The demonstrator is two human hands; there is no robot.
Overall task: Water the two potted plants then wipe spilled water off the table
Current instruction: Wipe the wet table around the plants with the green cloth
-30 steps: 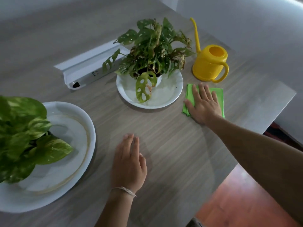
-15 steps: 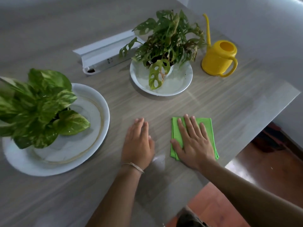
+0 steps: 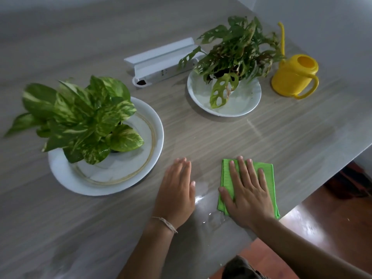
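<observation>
A folded green cloth point(image 3: 267, 172) lies near the table's front edge, and my right hand point(image 3: 248, 193) presses flat on it with fingers spread. My left hand point(image 3: 176, 190) rests flat on the wood table point(image 3: 291, 137) just left of it, holding nothing. A small wet patch point(image 3: 203, 198) glistens between the two hands. A variegated pothos point(image 3: 80, 117) stands on a large white plate point(image 3: 155, 125) at the left. A holey-leaved plant point(image 3: 235, 55) stands on a smaller white plate point(image 3: 247, 103) at the back. A yellow watering can point(image 3: 293, 75) sits right of it.
A white power-socket box point(image 3: 159, 61) lies behind the plants. The table's edge runs diagonally at the right, with red-brown floor point(image 3: 322, 228) below. A dark object lies on the floor at the far right.
My right hand has slid the green cloth from beside the watering can toward me to the front edge. My left hand has stayed flat on the table.
</observation>
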